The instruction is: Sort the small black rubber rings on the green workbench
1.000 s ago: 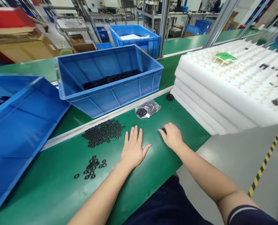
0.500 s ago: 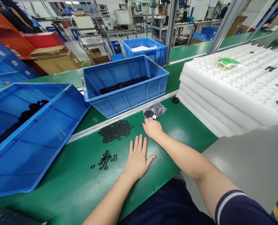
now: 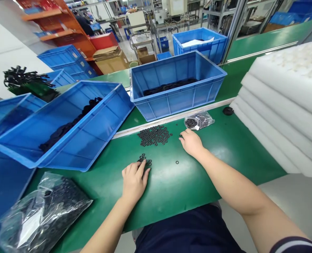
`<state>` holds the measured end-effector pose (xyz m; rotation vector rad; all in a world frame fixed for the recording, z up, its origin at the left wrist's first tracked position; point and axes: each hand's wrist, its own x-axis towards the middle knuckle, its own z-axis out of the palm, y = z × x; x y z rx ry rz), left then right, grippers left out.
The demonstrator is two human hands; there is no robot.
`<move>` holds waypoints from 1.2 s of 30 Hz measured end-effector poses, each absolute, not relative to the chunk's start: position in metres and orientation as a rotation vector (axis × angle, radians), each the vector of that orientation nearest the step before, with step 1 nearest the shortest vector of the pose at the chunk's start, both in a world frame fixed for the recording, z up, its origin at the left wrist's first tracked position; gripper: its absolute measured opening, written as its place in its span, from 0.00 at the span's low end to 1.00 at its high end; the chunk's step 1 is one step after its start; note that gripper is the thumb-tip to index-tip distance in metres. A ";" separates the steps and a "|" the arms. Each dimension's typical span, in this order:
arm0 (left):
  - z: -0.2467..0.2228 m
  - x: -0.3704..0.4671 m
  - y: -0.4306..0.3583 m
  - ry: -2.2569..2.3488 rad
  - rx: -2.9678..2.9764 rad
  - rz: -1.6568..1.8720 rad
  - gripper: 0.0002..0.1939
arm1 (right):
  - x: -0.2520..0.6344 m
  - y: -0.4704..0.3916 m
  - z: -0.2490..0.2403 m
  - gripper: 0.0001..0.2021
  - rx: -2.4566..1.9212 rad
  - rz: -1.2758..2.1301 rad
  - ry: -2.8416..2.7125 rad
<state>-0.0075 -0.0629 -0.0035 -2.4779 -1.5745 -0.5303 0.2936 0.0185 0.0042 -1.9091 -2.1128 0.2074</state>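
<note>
My left hand [image 3: 135,177] rests over a small cluster of black rings [image 3: 142,157], thumb apart and fingertips down among them; some rings are hidden beneath. My right hand [image 3: 192,143] has its thumb and fingers closed at a small black ring [image 3: 181,136], partly covered by the fingertips. Just beyond it lies a clear plastic bag [image 3: 206,119] with its mouth showing many small black rings. To the left, a larger heap of black rings [image 3: 154,135] spreads on the green table. One thin ring [image 3: 177,162] lies alone between my hands.
Two blue bins, one tilted at left [image 3: 111,116] and one behind the heap [image 3: 177,103], contain black parts. A large filled plastic bag [image 3: 47,211] lies front left. White foam sheets [image 3: 279,116] are stacked right, near a black round part [image 3: 228,111]. A pale strip [image 3: 169,117] crosses the table.
The view has swung left. My left hand has gone from flat on the table to the small ring cluster, and a lone thin ring now shows. My right hand stays near the bag.
</note>
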 end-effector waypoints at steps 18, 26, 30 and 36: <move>-0.007 0.061 -0.056 -1.495 -2.834 -0.953 0.13 | 0.291 0.015 0.007 0.08 -1.732 0.367 -2.208; -0.005 0.055 -0.040 -1.744 -2.766 -1.024 0.12 | 0.290 0.017 0.012 0.12 -1.818 0.257 -2.256; 0.007 0.069 -0.031 -1.690 -2.903 -0.798 0.09 | 0.293 0.021 0.012 0.13 -1.895 0.262 -2.184; 0.024 0.087 -0.019 -1.754 -3.041 -0.459 0.05 | 0.297 0.028 0.008 0.13 -1.960 0.167 -2.074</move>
